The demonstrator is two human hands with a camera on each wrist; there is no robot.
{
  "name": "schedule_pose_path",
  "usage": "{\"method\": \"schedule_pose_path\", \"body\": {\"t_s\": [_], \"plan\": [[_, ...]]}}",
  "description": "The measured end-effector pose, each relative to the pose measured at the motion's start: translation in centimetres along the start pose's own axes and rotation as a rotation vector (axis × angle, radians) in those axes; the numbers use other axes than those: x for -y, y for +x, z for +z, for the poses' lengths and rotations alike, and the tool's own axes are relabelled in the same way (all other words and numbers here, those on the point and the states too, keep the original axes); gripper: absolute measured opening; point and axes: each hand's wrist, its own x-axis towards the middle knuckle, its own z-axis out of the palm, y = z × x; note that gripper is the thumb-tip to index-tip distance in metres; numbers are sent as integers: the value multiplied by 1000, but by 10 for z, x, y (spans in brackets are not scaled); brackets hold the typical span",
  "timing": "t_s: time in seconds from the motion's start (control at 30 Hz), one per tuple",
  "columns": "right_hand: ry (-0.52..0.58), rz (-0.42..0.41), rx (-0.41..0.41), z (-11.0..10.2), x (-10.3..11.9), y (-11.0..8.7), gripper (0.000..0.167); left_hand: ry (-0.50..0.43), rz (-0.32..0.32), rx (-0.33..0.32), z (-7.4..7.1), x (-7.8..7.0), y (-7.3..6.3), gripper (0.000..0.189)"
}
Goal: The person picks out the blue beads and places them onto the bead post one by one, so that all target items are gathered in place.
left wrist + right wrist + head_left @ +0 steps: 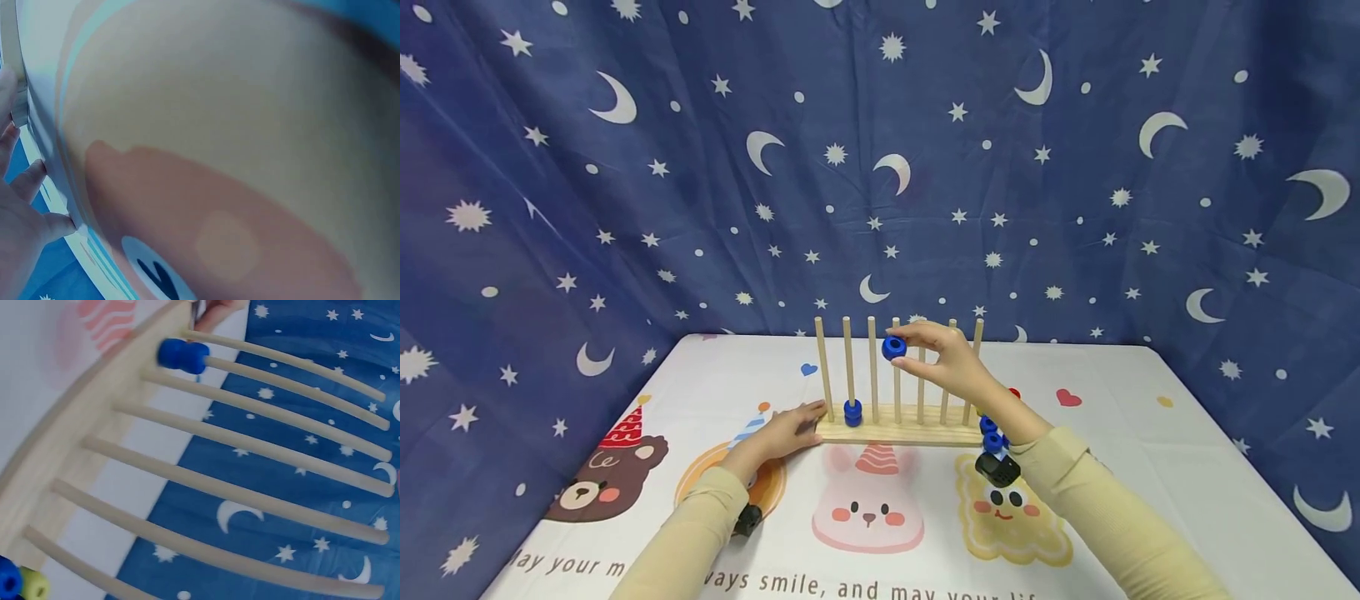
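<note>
Pinching a blue bead (890,353) before the middle peg (897,396) of the rack (880,434), the right hand (949,360) should preferably level it, while the left hand (786,431), its grip unclear, rests at the rack's left edge.

I can see both arms (1120,512) stretched forward in pale sleeves (681,533), the left hand (786,432) low with its fingers (811,410) pointing inward, the right hand (946,360) raised higher, slanting leftward, its thumb (912,366) and index finger (919,332) curved into a pinch.
</note>
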Motion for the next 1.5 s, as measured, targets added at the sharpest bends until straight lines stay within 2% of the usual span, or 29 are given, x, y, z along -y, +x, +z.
{"method": "schedule_pose_path", "body": {"t_s": [0.17,0.33,0.77,0.9,1.17,1.37,1.5], "plan": [[-18,-59,19,-1,10,17,36,25,-18,-15,1,5,-1,56],[-40,-73,31,-1,15,30,37,17,7,-18,2,6,1,56],[-36,42,131,-2,11,57,37,16,-18,-8,0,-2,7,58],[-4,85,145,3,8,69,37,11,-20,-14,1,0,6,58],[-32,140,184,13,6,84,37,7,-36,-14,3,-1,5,58],[-50,212,209,21,-3,87,37,7,-25,-5,2,-2,2,57],[-66,220,197,25,-4,87,36,-2,-15,-9,4,-2,3,56]]}}
